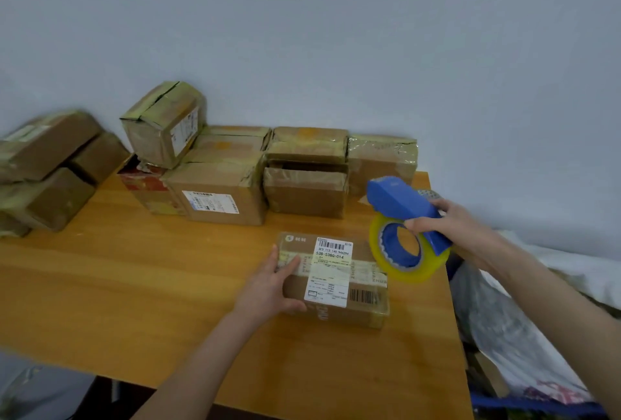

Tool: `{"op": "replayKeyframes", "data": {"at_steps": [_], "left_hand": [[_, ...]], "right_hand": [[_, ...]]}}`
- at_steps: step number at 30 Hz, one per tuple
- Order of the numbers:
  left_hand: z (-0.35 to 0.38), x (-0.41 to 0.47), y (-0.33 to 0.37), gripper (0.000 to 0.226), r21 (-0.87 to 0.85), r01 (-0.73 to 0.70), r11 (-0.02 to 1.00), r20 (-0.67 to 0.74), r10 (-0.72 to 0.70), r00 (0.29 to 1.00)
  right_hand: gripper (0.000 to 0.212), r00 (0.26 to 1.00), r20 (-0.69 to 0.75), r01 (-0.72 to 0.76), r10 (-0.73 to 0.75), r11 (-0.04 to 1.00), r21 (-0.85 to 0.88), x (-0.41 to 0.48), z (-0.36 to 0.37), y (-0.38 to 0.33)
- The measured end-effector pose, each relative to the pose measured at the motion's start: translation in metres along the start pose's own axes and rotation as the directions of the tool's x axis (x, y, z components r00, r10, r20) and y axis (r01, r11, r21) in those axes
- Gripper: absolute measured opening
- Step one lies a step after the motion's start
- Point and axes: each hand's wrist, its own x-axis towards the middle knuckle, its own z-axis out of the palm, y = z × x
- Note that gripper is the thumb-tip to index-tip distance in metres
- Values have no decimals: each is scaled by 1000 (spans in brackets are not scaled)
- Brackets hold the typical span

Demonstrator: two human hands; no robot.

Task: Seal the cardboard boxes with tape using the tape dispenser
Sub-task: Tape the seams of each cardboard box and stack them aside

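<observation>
- The small box (336,310) lies flat on the surface, towards its right side. It is low, rectangular brown cardboard with a white barcode label (332,270) on top. A pale printed strip runs across its lid, and glossy clear film shines along the right edge.
- Our left hand (268,288) holds the box's left end, with the fingers (289,263) laid over the top and the thumb against the near side.
- Our right hand (460,228) grips the tape dispenser (403,201), fingers wrapped round its matte blue plastic body. We hold it raised just beside the box's right end.
- The tape roll (433,266) is yellowish and translucent, sitting on a blue hub.
- The surface (134,285) is smooth, orange-toned wood with a streaky grain.
- At the back a row of boxes (221,191) stands against the wall, crumpled and wrapped in wrinkled shiny tape.
- More boxes (50,167) are piled at the left.
</observation>
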Motion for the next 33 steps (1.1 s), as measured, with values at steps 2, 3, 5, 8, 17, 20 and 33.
{"op": "replayKeyframes", "data": {"at_steps": [2, 3, 5, 8, 17, 20, 33], "left_hand": [[1, -1, 0, 102, 18, -3, 1000, -6, 3, 1000], [2, -2, -1, 101, 27, -8, 1000, -8, 8, 1000], [2, -3, -2, 99, 14, -28, 1000, -22, 29, 999], [4, -3, -4, 95, -100, -67, 993, -44, 63, 997], [-17, -6, -31, 42, -679, 38, 734, -205, -239, 949], [-41, -4, -16, 30, -863, -11, 506, -190, -305, 933], [-75, 7, 11, 22, -962, 155, 227, 98, -243, 965]], "right_hand": [[51, 995, 84, 50, -45, 997, -54, -12, 17, -14], [55, 991, 116, 75, -63, 992, -105, -16, 28, -19], [58, 981, 170, 121, -92, 978, -172, -21, 50, -28], [60, 965, 239, 162, -111, 965, -207, -18, 76, -30], [60, 953, 286, 173, -95, 950, -262, -12, 92, -20], [60, 954, 288, 164, -87, 953, -255, -11, 93, -18], [60, 935, 337, 210, -110, 938, -276, -14, 97, -23]]}}
